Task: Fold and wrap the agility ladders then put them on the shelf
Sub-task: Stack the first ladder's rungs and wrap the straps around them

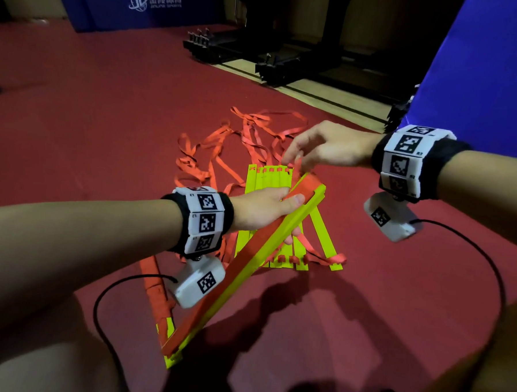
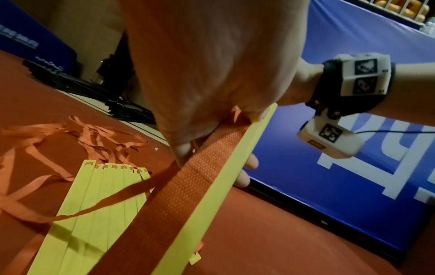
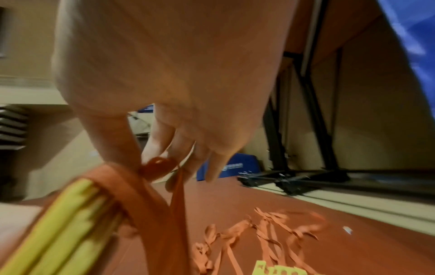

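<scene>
A bundle of yellow rungs (image 1: 247,273) with an orange strap (image 1: 242,255) laid along its top slants up off the floor. My left hand (image 1: 283,210) grips the bundle near its upper end, thumb on the strap (image 2: 188,186), fingers curled beneath. At the bundle's far tip my right hand (image 1: 298,163) pinches the strap's loose end (image 3: 157,165) between thumb and fingers. Under the bundle, a second ladder's yellow rungs (image 1: 267,181) lie side by side on the floor, with its tangled orange straps (image 1: 248,135) spread beyond them.
Another bundle wrapped in orange strap (image 1: 156,292) lies on the red floor mat (image 1: 106,113) under my left wrist. Black folded metal frames (image 1: 258,55) stand at the back. A blue mat (image 1: 117,5) leans far left and a blue padded panel (image 1: 482,72) rises on the right.
</scene>
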A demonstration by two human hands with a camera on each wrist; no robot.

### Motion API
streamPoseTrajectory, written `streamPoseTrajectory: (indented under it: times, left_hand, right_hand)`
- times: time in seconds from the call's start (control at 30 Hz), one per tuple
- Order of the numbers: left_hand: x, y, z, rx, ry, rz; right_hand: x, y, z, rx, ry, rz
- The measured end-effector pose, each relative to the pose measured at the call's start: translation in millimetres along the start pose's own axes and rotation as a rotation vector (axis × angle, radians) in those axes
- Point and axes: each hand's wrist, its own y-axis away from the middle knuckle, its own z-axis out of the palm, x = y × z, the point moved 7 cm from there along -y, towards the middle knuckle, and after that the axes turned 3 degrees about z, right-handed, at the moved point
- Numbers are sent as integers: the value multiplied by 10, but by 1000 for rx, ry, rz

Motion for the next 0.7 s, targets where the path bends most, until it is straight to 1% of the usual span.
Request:
streamPoseTrajectory:
  times: [0.03,0.07,0.17,0.23,0.3,0.33,0.37,0.43,0.5,0.53,0.6,0.7]
  left_hand:
    - [-19,-21,24,-11,-20,-5]
    - [-34,-40,46,-19,-31,-10]
    - [-78,-81,77,-10,-64,-56]
    - [-72,-92,76,-7,-85,-73]
    - [-42,-90,36,26,-134,-71]
    - [-23,-88,1,54,-156,-68]
    - [-5,-83,-36,81,-174,-67]
    - [11,-88,-124,147,-194,-85]
    - [0,-116,-225,231,-159,-112]
    - [-4,-136,-290,277,-119,-115]
    - [-7,-163,-424,364,-39,-85]
    - [-28,-145,-586,431,16,-58]
  right_hand:
    - [-38,2,1,18,37,-26]
    - [-99,6,-2,56,126,-83]
    - [-258,79,52,145,620,-334]
    - [-304,181,28,239,893,-467]
    - [-356,295,-38,360,1060,-577]
    - [-360,331,-67,398,1130,-585]
    - [-353,344,-103,436,1194,-560]
    - [-345,331,-169,475,1345,-411]
    - [-334,332,-161,457,1419,-274]
    - [-327,340,-153,435,1408,-212]
    - [-271,322,-121,376,1312,-126]
    - [-125,263,74,204,1008,-14]
